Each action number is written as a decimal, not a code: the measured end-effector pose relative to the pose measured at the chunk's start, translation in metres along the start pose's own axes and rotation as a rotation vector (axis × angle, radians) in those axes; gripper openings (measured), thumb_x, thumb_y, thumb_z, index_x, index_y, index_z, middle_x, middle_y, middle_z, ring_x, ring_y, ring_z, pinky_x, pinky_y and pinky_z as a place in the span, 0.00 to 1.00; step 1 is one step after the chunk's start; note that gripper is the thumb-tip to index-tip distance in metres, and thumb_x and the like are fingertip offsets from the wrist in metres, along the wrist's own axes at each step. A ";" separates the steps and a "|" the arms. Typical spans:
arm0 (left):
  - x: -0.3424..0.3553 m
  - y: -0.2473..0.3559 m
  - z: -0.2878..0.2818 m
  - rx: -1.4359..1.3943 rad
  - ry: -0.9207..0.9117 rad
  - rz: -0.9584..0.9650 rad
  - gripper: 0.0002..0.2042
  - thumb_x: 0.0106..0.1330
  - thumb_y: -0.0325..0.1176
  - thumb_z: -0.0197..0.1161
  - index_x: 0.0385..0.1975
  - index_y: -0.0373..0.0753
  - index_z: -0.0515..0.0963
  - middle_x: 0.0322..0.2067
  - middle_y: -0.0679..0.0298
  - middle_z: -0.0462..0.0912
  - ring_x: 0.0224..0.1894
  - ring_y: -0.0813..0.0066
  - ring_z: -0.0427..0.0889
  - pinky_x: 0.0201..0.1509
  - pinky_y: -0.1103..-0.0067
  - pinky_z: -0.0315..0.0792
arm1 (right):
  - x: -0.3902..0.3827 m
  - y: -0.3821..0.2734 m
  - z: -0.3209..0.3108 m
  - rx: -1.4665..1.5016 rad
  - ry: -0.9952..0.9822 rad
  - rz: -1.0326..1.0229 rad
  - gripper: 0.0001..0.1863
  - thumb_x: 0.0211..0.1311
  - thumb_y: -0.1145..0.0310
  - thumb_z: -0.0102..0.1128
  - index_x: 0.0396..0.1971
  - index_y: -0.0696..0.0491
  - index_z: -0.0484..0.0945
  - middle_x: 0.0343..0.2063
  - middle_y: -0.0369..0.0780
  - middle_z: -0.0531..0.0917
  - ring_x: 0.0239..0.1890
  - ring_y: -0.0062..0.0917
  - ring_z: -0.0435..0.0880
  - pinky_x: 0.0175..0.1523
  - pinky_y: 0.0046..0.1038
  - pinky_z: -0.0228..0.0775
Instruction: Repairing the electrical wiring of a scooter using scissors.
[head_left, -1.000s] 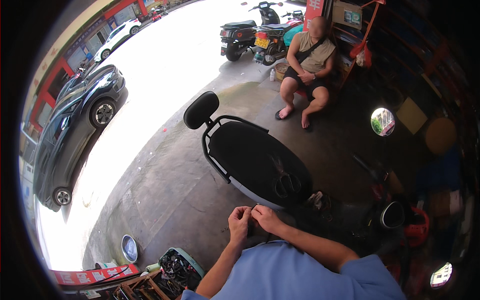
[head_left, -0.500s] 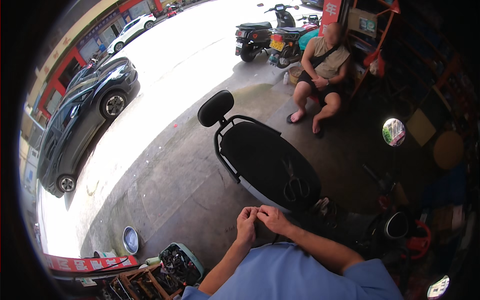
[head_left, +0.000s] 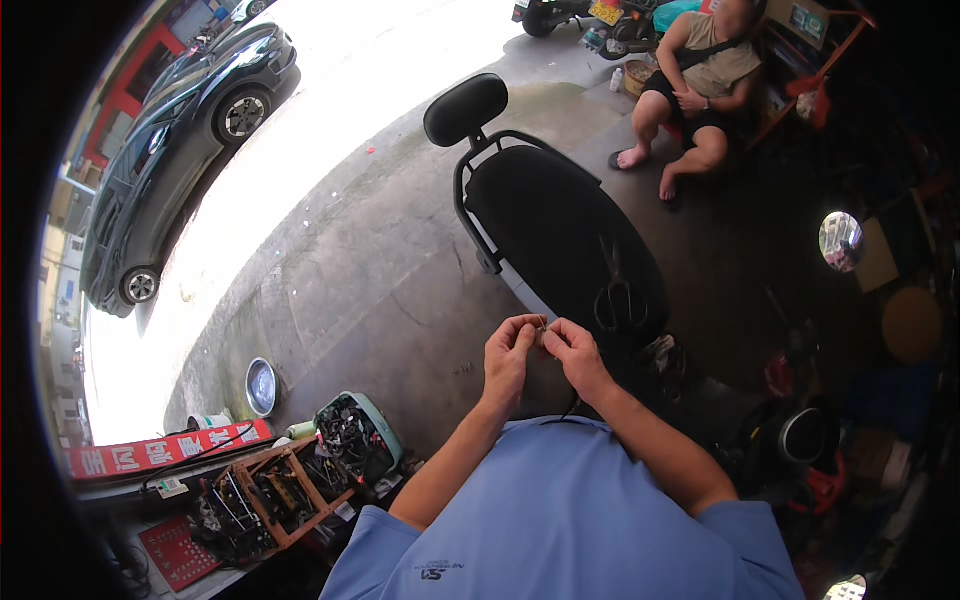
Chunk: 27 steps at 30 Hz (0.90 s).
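In front of my chest, my left hand [head_left: 508, 358] and my right hand [head_left: 578, 356] meet at the fingertips, thumbs against fingers in a pinch. Between them is a thin, light-coloured piece [head_left: 543, 324], like a wire end, too small to name for sure. A dark cord [head_left: 572, 406] hangs below my right hand. Just beyond my hands stands a scooter with a long black seat [head_left: 545, 205] and a padded backrest [head_left: 467, 108]. Scissors [head_left: 620, 300] with dark handles lie on the seat, close to my right hand. Neither hand touches them.
A person [head_left: 705, 90] sits at the far right. At lower left are a green bin [head_left: 385, 432] of small parts, a wooden tool rack [head_left: 290, 500] and a metal basin [head_left: 262, 387]. The scooter's mirror [head_left: 841, 241] sticks out at right. A dark car [head_left: 190, 150] stands outside.
My view has tilted down, so the scooter, person and car sit higher in the picture. My hands have turned, and the thin piece now shows between the fingertips.
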<state>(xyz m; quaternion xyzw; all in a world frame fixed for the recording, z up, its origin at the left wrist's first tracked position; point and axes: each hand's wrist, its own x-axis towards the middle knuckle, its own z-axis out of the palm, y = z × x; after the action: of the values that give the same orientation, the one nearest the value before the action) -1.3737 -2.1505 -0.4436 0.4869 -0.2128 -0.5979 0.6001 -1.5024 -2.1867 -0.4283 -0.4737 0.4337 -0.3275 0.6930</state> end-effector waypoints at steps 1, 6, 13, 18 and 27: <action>-0.002 0.000 0.001 0.105 -0.009 0.030 0.09 0.70 0.29 0.55 0.43 0.31 0.76 0.38 0.64 0.81 0.38 0.82 0.77 0.45 0.83 0.73 | 0.000 0.002 -0.002 -0.001 0.001 0.006 0.07 0.66 0.71 0.52 0.29 0.56 0.75 0.25 0.31 0.76 0.31 0.13 0.72 0.39 0.17 0.65; 0.002 -0.002 -0.005 0.275 -0.085 0.123 0.06 0.68 0.26 0.55 0.40 0.32 0.76 0.34 0.66 0.80 0.37 0.84 0.76 0.44 0.84 0.71 | -0.002 0.012 -0.010 0.156 -0.055 0.029 0.07 0.66 0.71 0.52 0.30 0.57 0.75 0.26 0.33 0.77 0.30 0.15 0.75 0.39 0.18 0.68; -0.001 -0.004 -0.015 0.414 -0.135 0.087 0.02 0.66 0.24 0.56 0.34 0.33 0.74 0.27 0.69 0.75 0.31 0.85 0.72 0.37 0.84 0.68 | -0.002 -0.008 -0.022 0.037 -0.048 0.146 0.07 0.67 0.69 0.53 0.35 0.57 0.76 0.29 0.35 0.78 0.31 0.15 0.76 0.39 0.18 0.68; -0.003 0.001 -0.012 0.381 -0.119 0.089 0.01 0.65 0.23 0.58 0.33 0.34 0.73 0.26 0.69 0.75 0.29 0.85 0.72 0.34 0.85 0.69 | 0.004 -0.013 -0.029 0.110 -0.118 0.157 0.07 0.64 0.71 0.56 0.37 0.58 0.76 0.29 0.34 0.78 0.29 0.15 0.76 0.36 0.17 0.69; -0.009 0.010 -0.003 0.845 0.030 0.575 0.06 0.60 0.26 0.64 0.32 0.35 0.73 0.28 0.65 0.76 0.29 0.77 0.74 0.36 0.78 0.71 | 0.003 -0.001 -0.026 0.123 -0.066 0.140 0.04 0.62 0.73 0.58 0.34 0.58 0.75 0.27 0.32 0.77 0.27 0.14 0.74 0.34 0.17 0.67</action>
<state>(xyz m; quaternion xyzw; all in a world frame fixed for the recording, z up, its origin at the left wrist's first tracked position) -1.3678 -2.1430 -0.4330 0.6174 -0.5527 -0.2633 0.4940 -1.5251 -2.1999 -0.4328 -0.4094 0.4220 -0.2885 0.7557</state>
